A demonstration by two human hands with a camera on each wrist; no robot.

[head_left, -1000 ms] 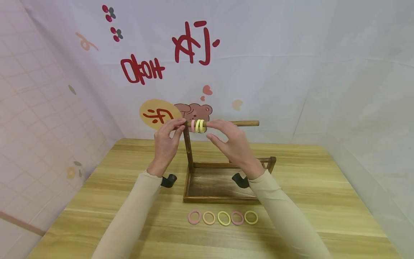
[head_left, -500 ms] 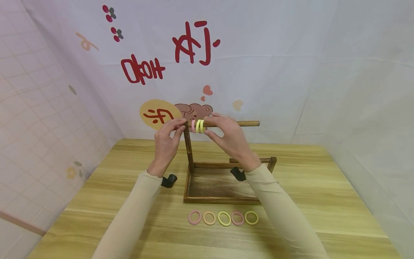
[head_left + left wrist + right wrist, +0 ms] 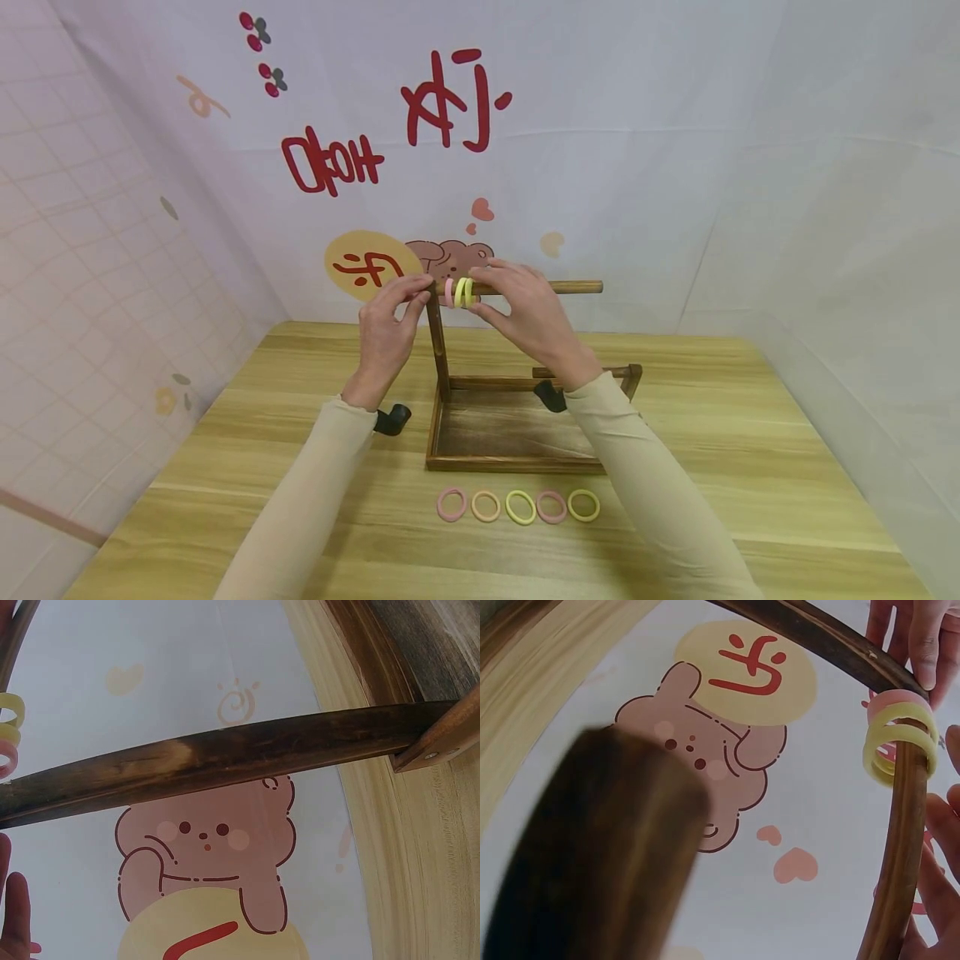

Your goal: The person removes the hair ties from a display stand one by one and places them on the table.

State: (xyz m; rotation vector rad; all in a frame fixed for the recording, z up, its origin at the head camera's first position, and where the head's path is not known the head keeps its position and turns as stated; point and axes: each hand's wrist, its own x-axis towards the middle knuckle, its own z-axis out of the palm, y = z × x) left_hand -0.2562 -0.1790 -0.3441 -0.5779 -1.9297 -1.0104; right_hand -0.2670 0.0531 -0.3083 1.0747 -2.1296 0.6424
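Slanting in from the near side, two forearms in pale sleeves converge over the wood-grain worktop. Between them, nearest in, five loose rings lie flat in a row: from left to right a pink ring, a peach ring, a yellow ring, a second pink ring and a second yellow ring. Just beyond is the tray base of a wooden rack, with a dark wrist mount to its left and another showing over it. Above the tray, both hands are raised to the rack's upper bar. The left hand, wrist bent upward, pinches the corner where post and bar meet, thumb and forefinger nearly together. The right hand arches over the bar from the right, its fingers curved above and its thumb below with a gap between; I cannot tell whether it grips the outermost ring. Three rings encircle the bar between the hands: a pink one nearest the post, then two yellow ones. Farthest back hangs a pale cloth printed with a bear and red characters.
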